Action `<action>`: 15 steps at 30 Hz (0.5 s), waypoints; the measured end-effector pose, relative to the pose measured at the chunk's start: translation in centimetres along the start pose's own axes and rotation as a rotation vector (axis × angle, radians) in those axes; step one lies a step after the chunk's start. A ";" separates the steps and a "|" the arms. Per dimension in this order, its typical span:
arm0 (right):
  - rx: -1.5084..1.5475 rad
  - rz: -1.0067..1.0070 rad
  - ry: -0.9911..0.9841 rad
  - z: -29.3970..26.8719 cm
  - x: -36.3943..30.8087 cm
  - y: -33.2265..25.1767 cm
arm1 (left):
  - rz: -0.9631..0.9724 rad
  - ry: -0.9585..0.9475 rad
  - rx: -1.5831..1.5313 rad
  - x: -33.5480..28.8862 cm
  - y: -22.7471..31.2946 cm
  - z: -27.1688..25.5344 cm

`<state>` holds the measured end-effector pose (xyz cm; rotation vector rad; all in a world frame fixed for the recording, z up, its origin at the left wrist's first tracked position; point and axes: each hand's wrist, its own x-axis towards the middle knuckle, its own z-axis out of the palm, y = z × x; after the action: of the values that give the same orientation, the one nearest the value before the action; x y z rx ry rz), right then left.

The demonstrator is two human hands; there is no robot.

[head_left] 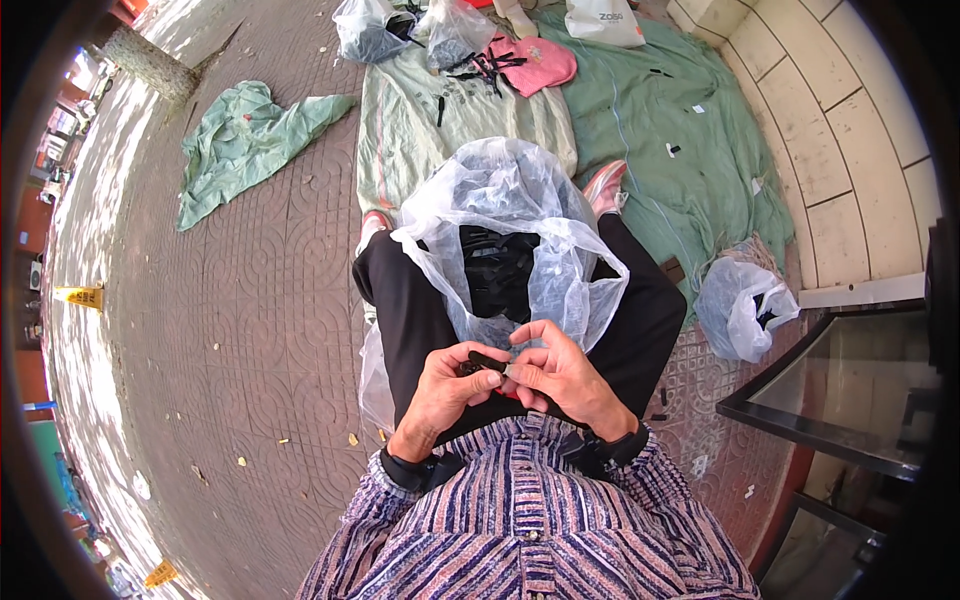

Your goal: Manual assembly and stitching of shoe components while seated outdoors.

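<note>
Close in front of my lap, my left hand (448, 392) pinches a small dark piece (486, 361) between thumb and fingers. My right hand (563, 378) meets it from the other side, its thumb and forefinger closed at the piece's right end, where a small greyish bit shows between the fingertips. What kind of piece it is cannot be made out. Just beyond the hands, a translucent plastic bag (585, 285) stands with its mouth spread between my legs. Many black pieces (497, 270) lie inside it. A bit of red shows under my fingers.
Green sheeting (690, 190) and a pale woven sack (400, 130) cover the ground ahead. On them lie a pink cloth item (540, 66) and more plastic bags (365, 25). Another bag (735, 310) sits at right, near a black-framed glass panel (840, 385). Green cloth (245, 140) lies left on the paving.
</note>
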<state>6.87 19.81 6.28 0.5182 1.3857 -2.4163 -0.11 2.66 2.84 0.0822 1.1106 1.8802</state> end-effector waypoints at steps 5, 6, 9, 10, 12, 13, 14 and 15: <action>-0.361 0.039 -0.039 -0.4 -0.1 -0.2 | 0.038 0.037 0.052 -0.3 0.6 0.0; -0.399 -0.032 -0.048 -0.3 -0.1 0.0 | 0.033 0.038 0.122 -0.3 0.6 0.1; -0.439 -0.057 -0.006 -0.1 0.0 0.2 | 0.083 0.073 0.187 -0.3 0.9 1.4; -0.476 -0.079 0.005 -0.1 0.0 0.3 | 0.132 0.092 0.231 -0.3 0.9 1.8; -0.485 -0.076 0.013 -0.2 0.2 1.1 | 0.120 0.130 0.271 -0.5 0.8 2.1; -0.597 -0.227 0.100 -0.2 0.4 1.8 | 0.112 0.164 0.308 -0.2 0.7 2.3; -0.704 -0.382 0.173 0.2 0.7 2.0 | 0.118 0.169 0.309 0.0 0.5 2.4; -1.159 -0.740 0.312 0.3 1.1 1.6 | 0.148 0.240 0.307 0.3 0.1 2.3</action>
<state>6.53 18.69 4.75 0.0424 3.1191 -1.4221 0.76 4.32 4.12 0.1174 1.5923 1.8686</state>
